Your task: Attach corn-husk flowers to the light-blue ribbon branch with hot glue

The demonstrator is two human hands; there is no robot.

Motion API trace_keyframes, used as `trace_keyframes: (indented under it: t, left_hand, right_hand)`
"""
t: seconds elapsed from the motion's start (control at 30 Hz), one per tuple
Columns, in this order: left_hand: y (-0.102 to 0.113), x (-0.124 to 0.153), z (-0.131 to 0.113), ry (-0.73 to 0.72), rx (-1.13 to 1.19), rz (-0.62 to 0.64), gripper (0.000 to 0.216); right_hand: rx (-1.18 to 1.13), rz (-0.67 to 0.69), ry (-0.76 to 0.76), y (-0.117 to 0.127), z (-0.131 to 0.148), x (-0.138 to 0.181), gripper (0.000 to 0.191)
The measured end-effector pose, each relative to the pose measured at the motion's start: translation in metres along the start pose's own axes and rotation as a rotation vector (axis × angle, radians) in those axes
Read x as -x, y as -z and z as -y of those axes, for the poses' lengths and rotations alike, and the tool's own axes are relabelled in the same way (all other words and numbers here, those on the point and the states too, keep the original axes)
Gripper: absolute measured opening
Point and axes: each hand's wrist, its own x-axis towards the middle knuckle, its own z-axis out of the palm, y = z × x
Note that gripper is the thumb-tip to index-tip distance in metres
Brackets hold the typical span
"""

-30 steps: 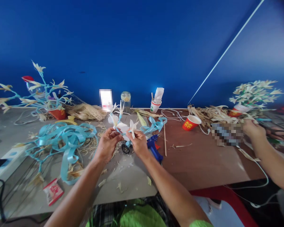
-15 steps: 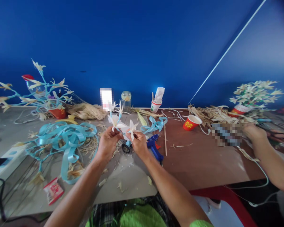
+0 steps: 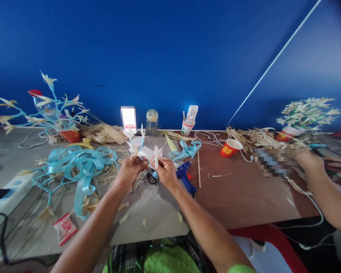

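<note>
Both hands meet over the middle of the table (image 3: 238, 197), working one small flower sprig (image 3: 140, 146): pale husk-like blossoms on a stem wrapped in light blue ribbon. Left hand (image 3: 128, 172) pinches the stem with thumb and fingertips drawn close together, just under the lower blossoms. Right hand (image 3: 166, 172) pinches the neighbouring blossom (image 3: 157, 154) the same way, fingers narrow and closed on it, a short blue ribbon end showing just below the knuckles. Against the frames from a second ago, the change is slight: the sprig leans a little more to the left, its top blossoms now sitting lower and nearer the blurred card at the wall, and both hands have drawn a touch downward and toward each other. Grip on both sides is unchanged, so this reads as a small turn or tightening of the sprig between the fingers, not a release or a new pickup. Around the hands: a blue glue gun (image 3: 185, 177) lies just right of the right wrist, black scissors (image 3: 151, 178) partly hidden beneath the hands, a loose heap of blue ribbon (image 3: 76, 165) to the left, a red paper cup (image 3: 229, 148) well to the right. Another person's hand (image 3: 308, 161) rests at the far right by a potted flower arrangement (image 3: 307, 113), apart from this work.
</note>
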Motion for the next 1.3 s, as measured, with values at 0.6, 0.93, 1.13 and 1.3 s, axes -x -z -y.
trace_keyframes:
  t: [0.6,0.93,1.13,1.3]
  left_hand:
    - [0.008,-0.006,0.006,-0.039,-0.342,-0.040,0.018]
    - [0.016,-0.012,0.010,-0.005,-0.362,-0.028,0.020]
    - [0.014,-0.010,0.011,0.032,-0.355,0.037,0.020]
    - [0.009,-0.007,0.010,0.025,-0.350,0.056,0.019]
  right_hand:
    - [-0.307,-0.125,-0.533,0.007,-0.026,-0.018,0.039]
    - [0.431,-0.079,-0.170,0.020,-0.020,-0.018,0.014]
    - [0.599,-0.076,-0.047,0.022,-0.016,-0.018,0.019]
    - [0.513,-0.043,-0.071,0.017,-0.015,-0.016,0.027]
